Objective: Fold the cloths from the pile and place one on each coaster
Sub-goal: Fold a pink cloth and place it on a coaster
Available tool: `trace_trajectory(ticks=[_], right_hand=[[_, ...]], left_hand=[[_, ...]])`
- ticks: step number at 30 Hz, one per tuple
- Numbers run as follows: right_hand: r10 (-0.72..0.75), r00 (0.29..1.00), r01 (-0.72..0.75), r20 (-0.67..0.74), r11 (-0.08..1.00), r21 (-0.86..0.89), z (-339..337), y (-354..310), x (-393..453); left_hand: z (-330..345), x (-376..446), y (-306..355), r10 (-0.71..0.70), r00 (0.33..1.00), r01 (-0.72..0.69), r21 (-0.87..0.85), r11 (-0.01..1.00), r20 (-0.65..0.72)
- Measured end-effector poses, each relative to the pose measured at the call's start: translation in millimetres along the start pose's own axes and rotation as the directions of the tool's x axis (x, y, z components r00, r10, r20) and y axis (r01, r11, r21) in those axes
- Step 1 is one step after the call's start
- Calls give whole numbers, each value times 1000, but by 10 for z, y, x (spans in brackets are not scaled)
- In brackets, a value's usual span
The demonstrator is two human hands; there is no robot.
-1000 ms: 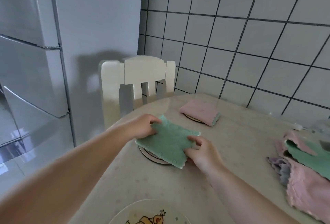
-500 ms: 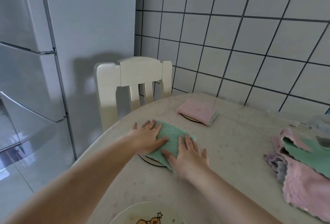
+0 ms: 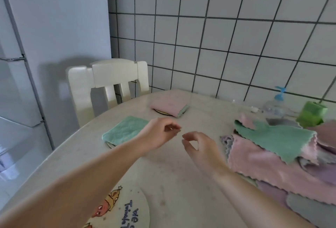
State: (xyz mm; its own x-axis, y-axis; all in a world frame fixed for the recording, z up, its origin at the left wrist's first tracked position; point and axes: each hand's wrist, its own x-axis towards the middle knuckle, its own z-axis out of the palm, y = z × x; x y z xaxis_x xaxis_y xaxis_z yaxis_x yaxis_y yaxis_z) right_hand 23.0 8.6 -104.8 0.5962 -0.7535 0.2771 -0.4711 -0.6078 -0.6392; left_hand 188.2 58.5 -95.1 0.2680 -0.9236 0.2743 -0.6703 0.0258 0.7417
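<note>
A folded green cloth (image 3: 124, 129) lies on a round coaster (image 3: 110, 144) near the table's left edge, hiding most of it. Farther back a folded pink cloth (image 3: 169, 103) covers a second coaster (image 3: 161, 111). At the right lies the pile of cloths (image 3: 276, 156), pink, lilac and grey, with an unfolded green cloth (image 3: 278, 139) on top. My left hand (image 3: 158, 136) hovers just right of the folded green cloth, fingers curled, holding nothing. My right hand (image 3: 200, 148) hovers beside it, left of the pile, fingers apart and empty.
A third coaster with a cartoon print (image 3: 125, 207) sits at the table's near edge. A cream chair (image 3: 107, 84) stands behind the table (image 3: 172, 182). A clear pump bottle (image 3: 274, 106) and a green object (image 3: 311, 116) stand by the tiled wall. A fridge (image 3: 14, 82) is at left.
Both hands have lifted off the folded green cloth and moved right toward the pile. The green cloth now rests alone on its coaster. The view has swung to the right.
</note>
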Motion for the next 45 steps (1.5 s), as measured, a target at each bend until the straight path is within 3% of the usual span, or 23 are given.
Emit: trace_trajectory(ticks=[7,10,13,17,21,23,26,29,33,39,43,45], right_hand=[[59,994,-70,-88,990,-125,-873,719,-432],[39,995,-74,-94,909,-411,-1200,1042,-583],[113,993,-79,18,785,-614,-1410,1360,-662],[152,988,-94,38,770,-631,-1519,1534,-654],[66,998,-64,-21,774,-630,-1567,1540,-609],[-27,997,-29,-76,756,-654,-1633,1530,-575],[-73,986,-36,-147,778,-627,-1789,1450,-444],[-21,976,-79,-216,892,-445,-1988,1302,-229],[-108,948,24,-300,962,-273,-2292,1037,-19],[-265,818,135,-511,951,-278,-2790,521,-13],[-231,818,95,-527,957,-273,-2918,287,-182],[-213,838,77,-502,958,-278,-2937,190,-287]], left_hand=[[864,109,580,109,986,-115,44,992,123],[1201,212,773,169,971,-191,120,974,168],[1498,280,996,270,941,-313,219,924,204],[1851,420,1111,298,907,-402,404,822,297],[2039,549,1249,330,871,-486,532,693,365],[2083,617,1319,299,885,-461,575,675,358],[2102,798,1353,295,910,-413,593,691,291],[1968,1014,1450,277,948,-318,529,787,156],[1579,1157,1709,339,940,-297,412,861,-30],[844,978,2056,520,836,-380,499,779,-175],[288,645,2127,567,811,-373,622,688,-142],[50,416,2154,563,802,-338,626,703,-199]])
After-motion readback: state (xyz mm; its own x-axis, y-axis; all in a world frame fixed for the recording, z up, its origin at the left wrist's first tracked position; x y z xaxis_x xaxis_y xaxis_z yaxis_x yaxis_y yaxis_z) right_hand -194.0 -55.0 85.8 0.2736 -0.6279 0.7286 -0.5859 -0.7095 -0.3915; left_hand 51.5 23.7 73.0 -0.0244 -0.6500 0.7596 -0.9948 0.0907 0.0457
